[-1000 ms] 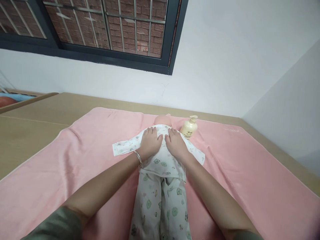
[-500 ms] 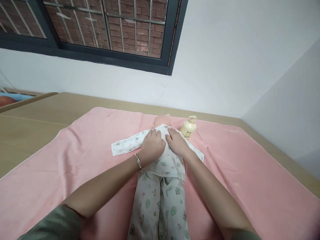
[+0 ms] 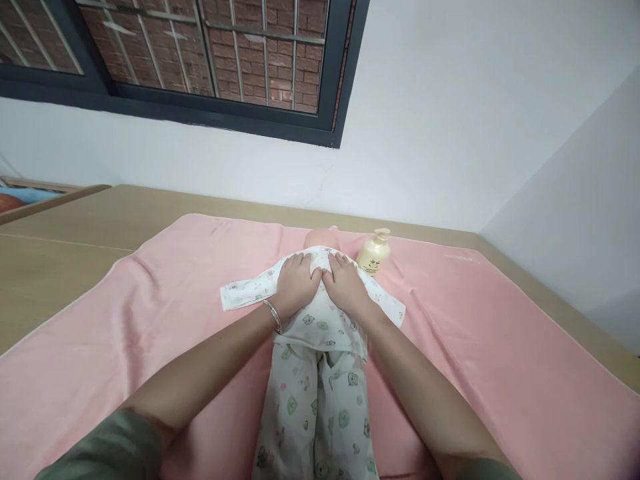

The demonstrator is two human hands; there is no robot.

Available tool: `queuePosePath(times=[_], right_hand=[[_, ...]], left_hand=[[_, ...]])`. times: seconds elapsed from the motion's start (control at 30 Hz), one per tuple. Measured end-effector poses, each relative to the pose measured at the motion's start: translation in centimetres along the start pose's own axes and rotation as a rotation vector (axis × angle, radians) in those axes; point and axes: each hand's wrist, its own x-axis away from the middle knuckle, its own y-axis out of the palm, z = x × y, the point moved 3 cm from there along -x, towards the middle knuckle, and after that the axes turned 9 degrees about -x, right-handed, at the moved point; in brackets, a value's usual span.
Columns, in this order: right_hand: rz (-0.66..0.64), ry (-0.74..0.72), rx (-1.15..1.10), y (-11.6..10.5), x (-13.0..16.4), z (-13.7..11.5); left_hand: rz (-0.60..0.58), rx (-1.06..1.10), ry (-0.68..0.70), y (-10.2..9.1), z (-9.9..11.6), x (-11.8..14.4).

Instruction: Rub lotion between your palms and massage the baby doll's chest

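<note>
A baby doll in a white printed top (image 3: 320, 327) and matching trousers (image 3: 343, 413) lies stretched out, its sleeves spread to both sides. Its bare rounded head (image 3: 321, 238) shows at the far end; no face is visible. My left hand (image 3: 299, 283) rests flat on the left of the upper torso, fingers pointing to the head. On the other half lies my right hand (image 3: 346, 283), likewise flat with outstretched fingers. The two thumbs nearly meet at the middle, and neither hand grips anything. Beyond my right hand stands a pale yellow pump bottle (image 3: 373, 253).
Under the doll a pink blanket (image 3: 450, 320) with some creases covers much of the wooden surface (image 3: 65, 267). A white wall (image 3: 425, 133) rises behind, with a dark-framed, barred window (image 3: 225, 110) at upper left. Blue fabric (image 3: 37, 195) shows at far left.
My left hand has shifted a little to the left and flattened, its fingers less curled. My thumbs have come to point at each other. The doll and bottle lie as before.
</note>
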Motion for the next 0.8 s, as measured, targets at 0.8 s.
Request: queuePosePath(times=[0.8], right_hand=[[-0.003, -0.081, -0.070, -0.6, 1.4, -1.9]], left_hand=[[-0.084, -0.084, 0.059, -0.4, 0.1, -0.3]])
